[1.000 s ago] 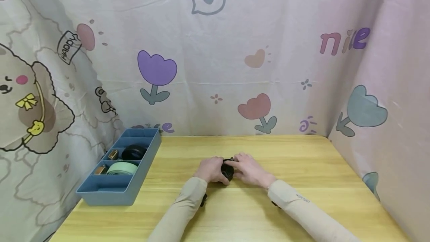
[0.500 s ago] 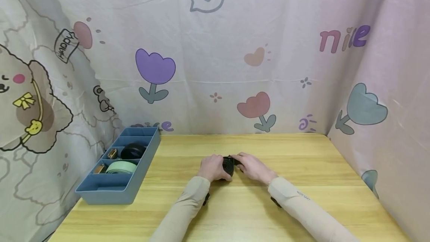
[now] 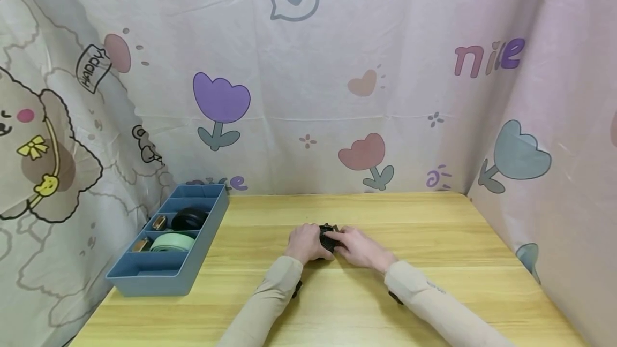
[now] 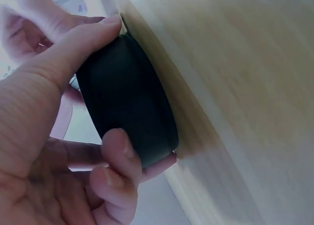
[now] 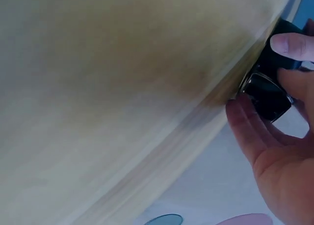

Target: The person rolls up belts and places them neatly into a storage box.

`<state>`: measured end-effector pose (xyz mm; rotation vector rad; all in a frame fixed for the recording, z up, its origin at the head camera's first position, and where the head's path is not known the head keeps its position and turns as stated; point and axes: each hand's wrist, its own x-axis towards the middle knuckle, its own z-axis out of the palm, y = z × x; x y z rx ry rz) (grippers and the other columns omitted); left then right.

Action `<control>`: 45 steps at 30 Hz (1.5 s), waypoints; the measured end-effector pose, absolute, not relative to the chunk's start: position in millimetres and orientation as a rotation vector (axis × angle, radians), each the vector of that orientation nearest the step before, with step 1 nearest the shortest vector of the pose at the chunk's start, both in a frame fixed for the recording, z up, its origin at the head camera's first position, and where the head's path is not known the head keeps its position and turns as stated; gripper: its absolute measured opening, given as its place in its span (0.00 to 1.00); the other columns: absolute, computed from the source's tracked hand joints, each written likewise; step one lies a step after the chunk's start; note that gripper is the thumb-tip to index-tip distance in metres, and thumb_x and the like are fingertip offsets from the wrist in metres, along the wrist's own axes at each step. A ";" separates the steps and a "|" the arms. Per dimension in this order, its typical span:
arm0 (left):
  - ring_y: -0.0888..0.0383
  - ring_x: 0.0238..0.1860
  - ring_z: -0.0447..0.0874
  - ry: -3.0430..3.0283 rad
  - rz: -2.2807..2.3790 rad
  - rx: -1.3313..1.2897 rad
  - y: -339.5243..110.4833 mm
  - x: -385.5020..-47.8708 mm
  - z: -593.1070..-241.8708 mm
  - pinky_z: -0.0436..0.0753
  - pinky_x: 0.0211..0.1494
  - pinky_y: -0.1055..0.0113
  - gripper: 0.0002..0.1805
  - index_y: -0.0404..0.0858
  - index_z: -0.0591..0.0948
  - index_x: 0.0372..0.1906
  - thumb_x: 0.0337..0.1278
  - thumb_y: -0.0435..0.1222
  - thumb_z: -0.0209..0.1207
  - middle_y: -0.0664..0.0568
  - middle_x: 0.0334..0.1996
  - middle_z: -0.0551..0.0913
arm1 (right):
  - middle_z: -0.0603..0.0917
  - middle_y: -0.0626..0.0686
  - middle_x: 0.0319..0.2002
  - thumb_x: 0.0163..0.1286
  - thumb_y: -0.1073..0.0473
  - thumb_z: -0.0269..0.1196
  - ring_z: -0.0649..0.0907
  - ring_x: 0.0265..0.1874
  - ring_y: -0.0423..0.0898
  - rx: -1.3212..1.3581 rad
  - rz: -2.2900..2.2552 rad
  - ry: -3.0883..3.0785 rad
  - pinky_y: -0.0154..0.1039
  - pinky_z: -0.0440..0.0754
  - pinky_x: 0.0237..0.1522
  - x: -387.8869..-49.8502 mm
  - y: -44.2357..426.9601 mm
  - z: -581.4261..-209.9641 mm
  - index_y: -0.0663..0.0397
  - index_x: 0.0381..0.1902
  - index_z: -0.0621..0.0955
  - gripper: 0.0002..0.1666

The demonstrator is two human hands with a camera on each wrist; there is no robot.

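Note:
A black belt (image 3: 326,237), rolled into a coil, stands on edge on the table between the two hands. From the left, my left hand (image 3: 306,242) grips the coil; in the left wrist view its thumb and curled fingers span the smooth outer band (image 4: 130,99). On the other side, my right hand (image 3: 360,248) holds the coil's right part, index finger laid across it. The right wrist view shows the dark, metal-rimmed buckle (image 5: 267,95) between the right thumb and fingers. Much of the coil is hidden by the hands.
A blue-grey divided tray (image 3: 149,285) stands at the table's left. Its compartments hold a coiled black belt (image 3: 190,218) and a coiled light green belt (image 3: 172,242), both with gold-toned buckles. A patterned curtain (image 3: 299,68) hangs behind the wooden table (image 3: 434,240).
Half a second ago the right fingers were at the strip on the coil's right, with the spiral showing. Now the index finger lies over the coil. The left hand keeps its grip.

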<state>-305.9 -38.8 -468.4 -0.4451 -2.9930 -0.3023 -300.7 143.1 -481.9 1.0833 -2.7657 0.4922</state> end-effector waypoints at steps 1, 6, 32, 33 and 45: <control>0.52 0.31 0.81 -2.993 -0.300 -0.447 -38.9 -305.8 -468.6 0.80 0.31 0.58 0.38 0.38 0.83 0.41 0.24 0.61 0.77 0.48 0.32 0.84 | 0.81 0.58 0.46 0.69 0.60 0.62 0.78 0.37 0.42 1.104 0.480 -2.754 0.38 0.81 0.41 -299.9 143.2 -483.0 0.52 0.67 0.74 0.28; 0.53 0.31 0.82 -2.984 -0.310 -0.470 -38.9 -304.9 -468.8 0.80 0.31 0.59 0.37 0.39 0.81 0.42 0.25 0.60 0.76 0.48 0.33 0.84 | 0.79 0.60 0.48 0.68 0.60 0.63 0.77 0.40 0.45 1.182 0.362 -2.699 0.41 0.81 0.42 -298.0 144.6 -487.0 0.46 0.67 0.74 0.29; 0.53 0.51 0.78 -3.206 -0.452 -0.980 -56.4 -308.1 -459.5 0.78 0.53 0.58 0.65 0.55 0.57 0.76 0.24 0.50 0.81 0.47 0.61 0.72 | 0.76 0.51 0.49 0.63 0.51 0.68 0.76 0.44 0.42 1.367 0.258 -2.692 0.39 0.79 0.48 -296.9 153.1 -477.1 0.39 0.60 0.75 0.27; 0.54 0.47 0.78 -3.210 -0.426 -0.971 -55.1 -306.9 -458.9 0.79 0.49 0.59 0.62 0.57 0.60 0.74 0.23 0.50 0.81 0.49 0.57 0.73 | 0.76 0.50 0.49 0.64 0.50 0.67 0.76 0.44 0.42 1.377 0.259 -2.689 0.38 0.79 0.48 -296.3 153.6 -477.4 0.38 0.61 0.75 0.27; 0.56 0.35 0.77 -3.097 -0.505 -0.792 -49.4 -304.4 -463.8 0.80 0.41 0.61 0.51 0.43 0.65 0.57 0.21 0.56 0.78 0.47 0.42 0.76 | 0.65 0.64 0.68 0.65 0.72 0.58 0.79 0.57 0.56 0.907 1.521 -2.866 0.48 0.82 0.52 -293.3 151.4 -479.3 0.51 0.73 0.57 0.42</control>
